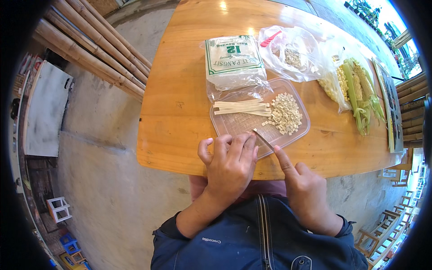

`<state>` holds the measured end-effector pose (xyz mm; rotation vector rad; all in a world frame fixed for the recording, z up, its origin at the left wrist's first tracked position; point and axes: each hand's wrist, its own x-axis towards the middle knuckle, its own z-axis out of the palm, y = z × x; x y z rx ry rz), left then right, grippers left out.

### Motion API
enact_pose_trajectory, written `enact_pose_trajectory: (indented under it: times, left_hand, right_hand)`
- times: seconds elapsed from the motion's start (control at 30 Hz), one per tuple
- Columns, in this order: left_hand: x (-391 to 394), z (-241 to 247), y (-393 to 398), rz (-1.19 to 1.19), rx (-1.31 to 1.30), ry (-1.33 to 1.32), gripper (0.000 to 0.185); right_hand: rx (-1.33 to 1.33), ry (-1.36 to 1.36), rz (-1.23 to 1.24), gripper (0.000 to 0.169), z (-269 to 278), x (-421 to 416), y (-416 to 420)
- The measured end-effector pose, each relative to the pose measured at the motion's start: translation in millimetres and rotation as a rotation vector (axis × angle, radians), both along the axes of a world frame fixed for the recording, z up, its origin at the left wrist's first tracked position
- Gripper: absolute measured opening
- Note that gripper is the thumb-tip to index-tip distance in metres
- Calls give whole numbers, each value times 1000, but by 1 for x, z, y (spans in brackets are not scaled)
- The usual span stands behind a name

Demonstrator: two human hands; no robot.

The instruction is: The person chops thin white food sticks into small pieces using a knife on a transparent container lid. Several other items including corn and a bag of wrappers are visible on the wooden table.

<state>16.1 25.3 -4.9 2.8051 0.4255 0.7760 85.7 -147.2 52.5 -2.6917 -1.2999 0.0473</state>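
My right hand [302, 189] grips a knife, its index finger stretched along the narrow blade [265, 140]. My left hand [233, 158] presses its bunched fingertips down beside the blade tip; whatever lies under them is hidden. One small pale square [255, 129] sits at the tip. Both hands work over a translucent plastic lid or shallow tray [233, 126] at the table's near edge. Across its left part lies a loose stack of long pale dough strips [241, 107]. To the right is a heap of small diced dough squares [286, 114].
Beyond the lid stands a plastic pack of wonton wrappers [234, 64]. A clear bag [293, 54] with small pieces and a red-handled tool [271, 38] lies beside it. Farther right are bagged corn kernels [329, 86], husked corn cobs [362, 87] and a flat board [388, 104]. The wooden table [175, 135] has rounded corners.
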Motion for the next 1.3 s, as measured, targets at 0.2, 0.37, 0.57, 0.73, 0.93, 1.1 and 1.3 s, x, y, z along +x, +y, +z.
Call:
enact_pose_trajectory:
  times: [0.2,0.37,0.57,0.73,0.93,1.1,1.3]
  left_hand:
    - [-6,-2,0,39,40,-48,27]
    - [-6,-2,0,21,19,-22,27]
    - [5,-1,-3,23,-13,-53,27]
    - [9,4,-1,109,-93,-58,19]
    - [20,10,0,108,-121,-41,10]
    - [24,10,-6,108,-117,-19,9]
    - [14,12,-12,74,-20,-46,17]
  right_hand:
    - [141,282,-35,65,1,11,0]
    - [333,409,-145,57,-8,20,-10]
    - [277,294,-132,59,-7,17,-10]
    - [257,280,-132,61,-6,16,-4]
    - [286,280,-177,60,-1,23,-10]
    - [242,270,-146,61,6,20,-11]
    - [241,258,-135,64,2,15,-10]
